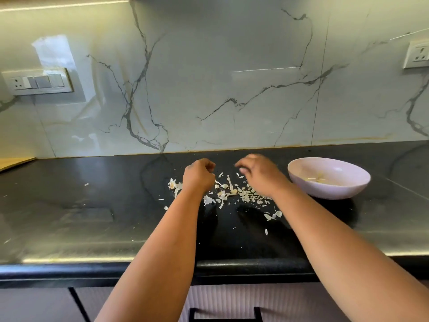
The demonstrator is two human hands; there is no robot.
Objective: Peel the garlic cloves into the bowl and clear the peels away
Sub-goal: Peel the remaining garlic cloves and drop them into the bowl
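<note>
From the head view I look down on a dark table point(92, 205) set against a marbled wall, with both my arms stretched out over it. My left hand point(199, 176) is curled into a loose fist above the mess; I cannot tell whether it pinches a clove or a scrap of skin, as the fingertips are turned away from me. My right hand point(257, 171) hangs with the fingers bent downward over the heap, and I cannot make out anything held in it either.

As for progress, I judge the peeling well along. The pale pink bowl point(329, 180) stands on the table just to the right of my right hand, and a few peeled cloves point(316, 178) lie at its bottom, pale yellow and smooth. The clearing, by contrast, looks not yet begun: the peels point(243, 195) lie scattered across the table between and under my hands, with stray flakes nearer the front edge and a small clump point(173, 184) to the left of my left wrist. Some pieces in the heap look thicker and could be unpeeled cloves, but they are too small for me to be sure.

The peels themselves are thin, papery, white to cream, torn into curls and chips. I expect them to be light and prone to scatter, so gathering them will want a slow sweep.
</note>
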